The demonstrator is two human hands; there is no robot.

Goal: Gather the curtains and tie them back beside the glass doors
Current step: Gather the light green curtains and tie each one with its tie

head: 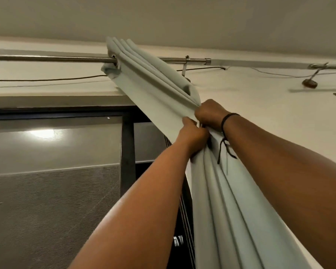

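A pale grey-green curtain (153, 82) hangs bunched in folds from a metal rod (47, 58) above the glass doors (54, 152). Both my arms reach up to it. My left hand (192, 133) grips the gathered folds from the left. My right hand (210, 111), with a black cord bracelet on its wrist, grips the same bunch just above and to the right. Below my hands the curtain falls in long pleats toward the lower right. What lies between my fingers besides cloth is hidden.
The rod ends at a bracket (186, 63) on the cream wall. Thin cables (47, 80) run along the wall under the rod. A second rod (326, 66) starts at the far right. A dark door frame post (127, 152) stands left of the curtain.
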